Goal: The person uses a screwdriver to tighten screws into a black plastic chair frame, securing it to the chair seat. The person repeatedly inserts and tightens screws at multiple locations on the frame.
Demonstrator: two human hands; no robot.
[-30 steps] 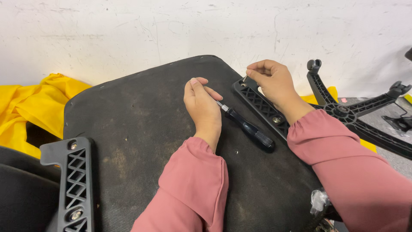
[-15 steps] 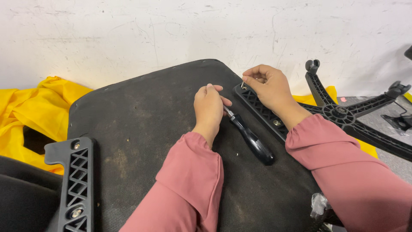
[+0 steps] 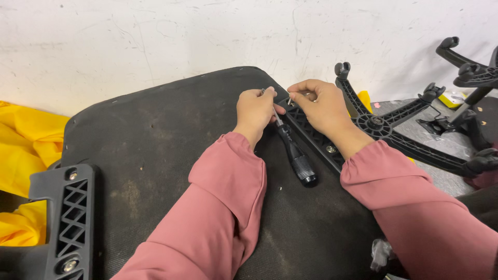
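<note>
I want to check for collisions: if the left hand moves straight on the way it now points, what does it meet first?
Likely the right hand, close ahead of the left hand over the black bracket; depth is unclear.

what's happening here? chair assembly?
A person in pink sleeves is working on the underside of a black seat pan lying by a white wall. The left hand holds the metal shaft of a black-handled screwdriver, tip up near the far end of the right arm bracket. The right hand pinches at that same end of the bracket, apparently at a fastener too small to make out. A matching bracket sits on the seat's left edge. A star-shaped chair base lies beyond.
</note>
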